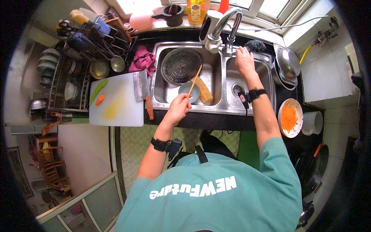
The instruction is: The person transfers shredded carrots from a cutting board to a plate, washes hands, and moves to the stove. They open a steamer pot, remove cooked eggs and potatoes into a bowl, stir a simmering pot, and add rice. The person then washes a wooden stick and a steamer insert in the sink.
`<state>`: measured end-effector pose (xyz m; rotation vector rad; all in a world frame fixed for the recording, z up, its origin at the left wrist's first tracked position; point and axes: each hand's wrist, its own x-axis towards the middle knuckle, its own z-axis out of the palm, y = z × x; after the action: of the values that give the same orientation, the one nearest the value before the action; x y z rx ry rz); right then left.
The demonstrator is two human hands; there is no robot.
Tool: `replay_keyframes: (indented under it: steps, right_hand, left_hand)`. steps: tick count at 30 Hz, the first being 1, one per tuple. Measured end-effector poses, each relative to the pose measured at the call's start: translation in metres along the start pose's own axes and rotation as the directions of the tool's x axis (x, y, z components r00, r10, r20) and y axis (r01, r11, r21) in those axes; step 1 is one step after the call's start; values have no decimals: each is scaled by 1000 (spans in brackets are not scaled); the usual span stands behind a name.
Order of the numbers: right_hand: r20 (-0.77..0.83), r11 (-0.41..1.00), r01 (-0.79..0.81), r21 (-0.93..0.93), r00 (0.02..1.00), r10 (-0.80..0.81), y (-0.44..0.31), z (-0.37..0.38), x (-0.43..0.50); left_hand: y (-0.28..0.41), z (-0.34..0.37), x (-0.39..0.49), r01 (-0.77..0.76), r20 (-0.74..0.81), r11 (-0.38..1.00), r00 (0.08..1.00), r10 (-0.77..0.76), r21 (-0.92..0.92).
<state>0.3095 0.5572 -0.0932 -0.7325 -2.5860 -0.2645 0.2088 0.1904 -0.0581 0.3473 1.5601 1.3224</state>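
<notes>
My left hand (178,108) grips a thin wooden stick, seemingly chopsticks (194,80), slanting up over the left basin of the steel double sink (216,107). Under it in that basin lie a pale bowl (193,92), a loofah-like scrubber (205,91) and a round dark perforated pan (181,65). My right hand (245,61) reaches to the base of the chrome faucet (229,47), fingers extended at its lever; contact is hard to make out. A dark scouring pad (255,45) sits just right of those fingers.
On the left, a white cutting board (124,98) bears a green pepper (98,90) and a carrot piece (100,99); a cleaver (141,85) overlaps its right edge. A magenta cloth (143,61) lies behind. At right are stacked metal pots (287,63) and a plate of shredded carrot (289,118).
</notes>
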Motion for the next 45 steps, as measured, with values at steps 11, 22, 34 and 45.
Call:
replay_keyframes:
  steps: [11, 22, 34, 45]
  right_hand:
    - [245, 995, -3, 102, 969, -22, 17, 39, 22]
    - [380, 996, -81, -36, 921, 89, -1, 19, 30]
    - [-172, 937, -172, 304, 957, 232, -68, 3, 25]
    - [803, -451, -711, 540, 595, 23, -138, 39, 49]
  left_hand:
    - [29, 12, 74, 104, 40, 985, 994, -99, -139]
    - [29, -25, 92, 148, 185, 972, 976, -114, -185]
    - [16, -19, 100, 88, 146, 979, 987, -61, -183]
    - [8, -35, 114, -62, 110, 997, 992, 68, -52]
